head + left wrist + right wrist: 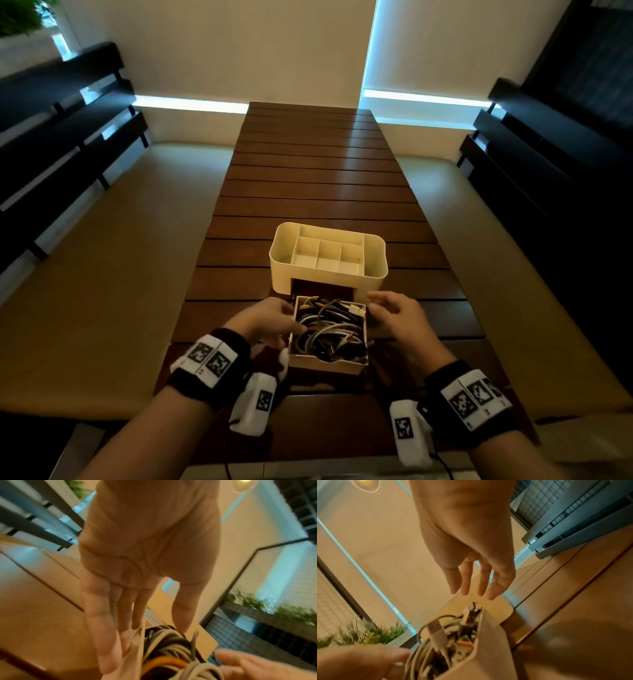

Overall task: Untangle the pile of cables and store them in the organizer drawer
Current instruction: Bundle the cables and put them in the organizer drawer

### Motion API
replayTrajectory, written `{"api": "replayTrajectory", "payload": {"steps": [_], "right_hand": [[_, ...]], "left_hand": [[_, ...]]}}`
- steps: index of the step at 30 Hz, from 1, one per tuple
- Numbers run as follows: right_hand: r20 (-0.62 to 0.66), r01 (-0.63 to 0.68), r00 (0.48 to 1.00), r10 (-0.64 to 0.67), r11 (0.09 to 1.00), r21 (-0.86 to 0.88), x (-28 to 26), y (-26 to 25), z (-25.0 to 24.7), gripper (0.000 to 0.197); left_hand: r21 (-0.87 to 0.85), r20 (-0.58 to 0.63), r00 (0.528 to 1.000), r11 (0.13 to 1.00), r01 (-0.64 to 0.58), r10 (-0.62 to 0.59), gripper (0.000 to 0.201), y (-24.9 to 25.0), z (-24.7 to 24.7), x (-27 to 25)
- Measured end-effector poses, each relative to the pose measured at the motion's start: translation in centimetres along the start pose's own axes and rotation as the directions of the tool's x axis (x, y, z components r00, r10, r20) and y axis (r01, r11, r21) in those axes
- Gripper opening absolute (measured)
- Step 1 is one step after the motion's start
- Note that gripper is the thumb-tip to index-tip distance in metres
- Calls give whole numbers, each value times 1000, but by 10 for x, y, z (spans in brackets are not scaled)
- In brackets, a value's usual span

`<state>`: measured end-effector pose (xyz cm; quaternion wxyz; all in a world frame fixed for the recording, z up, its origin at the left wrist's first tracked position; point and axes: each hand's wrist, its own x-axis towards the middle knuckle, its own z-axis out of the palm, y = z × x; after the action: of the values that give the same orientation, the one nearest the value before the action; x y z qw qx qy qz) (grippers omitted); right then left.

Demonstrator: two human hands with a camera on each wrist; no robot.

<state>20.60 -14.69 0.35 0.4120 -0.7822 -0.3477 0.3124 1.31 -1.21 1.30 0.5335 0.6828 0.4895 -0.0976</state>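
A cream drawer (325,366) is pulled out in front of the cream organizer (329,277) on the slatted wooden table (308,192). It is filled with a tangle of grey, white, black and orange cables (329,330). My left hand (270,318) lies against the drawer's left wall (137,655). Its straight fingers (106,635) run along the outside and the thumb reaches over the cables (171,646). My right hand (394,315) hovers beside the drawer's right wall (491,649) with relaxed fingers (467,582), holding nothing. A white USB plug (436,632) sticks up from the pile.
The organizer's top has several empty compartments (327,255). Its drawer slot (322,287) stands open just behind the drawer. Tan bench cushions (113,274) flank the table on both sides. Dark slatted backrests (61,137) stand beyond them.
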Motion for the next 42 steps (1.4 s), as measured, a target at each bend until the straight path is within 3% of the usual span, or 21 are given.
{"api": "replayTrajectory", "payload": {"steps": [3,8,9,11,13,16,18,19,21,25,28,30,32,34,36,39,42], "right_hand": [[216,25,976,6,989,-143,-9,4,9,25],[182,193,973,-145,939,-284,-6,5,18,9],[212,215,965,-154,928,-305,-5,3,18,7],[253,244,955,-153,892,-382,-3,4,21,26],[243,266,955,-168,845,-463,-4,1,26,23],[235,294,953,-190,765,-573,-11,-4,34,9],[224,322,947,-231,630,-707,-20,-8,44,3],[217,337,938,-271,565,-753,-26,-9,51,9],[182,346,924,-335,535,-771,-34,-6,62,16],[166,313,947,-277,669,-674,-30,2,47,17],[174,308,951,-255,749,-587,-26,-1,32,17],[151,266,964,-220,844,-465,-25,-2,27,15],[36,177,984,-174,944,-279,-24,0,21,12],[-87,77,993,-83,994,-76,-23,6,15,13],[-137,-52,989,63,995,81,-21,13,11,14],[10,-221,975,222,965,142,-25,17,8,8],[159,-218,969,187,955,201,-34,15,8,8]], "left_hand": [[-160,31,999,987,25,-20,29,6,-4,-2],[-94,29,998,994,54,-51,26,11,-5,8],[-67,27,998,996,65,-63,25,13,-6,9],[55,0,998,997,61,-61,22,18,-4,12],[234,-30,999,972,32,-26,19,21,0,17],[416,-60,998,909,23,2,43,21,11,24],[540,-139,989,841,36,48,57,17,22,25],[562,-179,981,826,38,77,62,12,27,26],[536,-231,964,844,12,133,64,2,31,28],[288,-279,944,953,-92,175,57,-13,24,29],[197,-337,900,955,-221,277,61,-10,16,22],[383,-340,813,859,-340,473,55,-3,16,13],[553,-200,708,675,-489,677,53,4,22,3],[639,63,689,501,-583,722,65,6,33,0],[717,208,709,388,-579,673,79,-2,45,9],[772,128,681,358,-525,721,73,-13,56,24],[786,47,629,360,-502,776,76,-14,65,27]]}}
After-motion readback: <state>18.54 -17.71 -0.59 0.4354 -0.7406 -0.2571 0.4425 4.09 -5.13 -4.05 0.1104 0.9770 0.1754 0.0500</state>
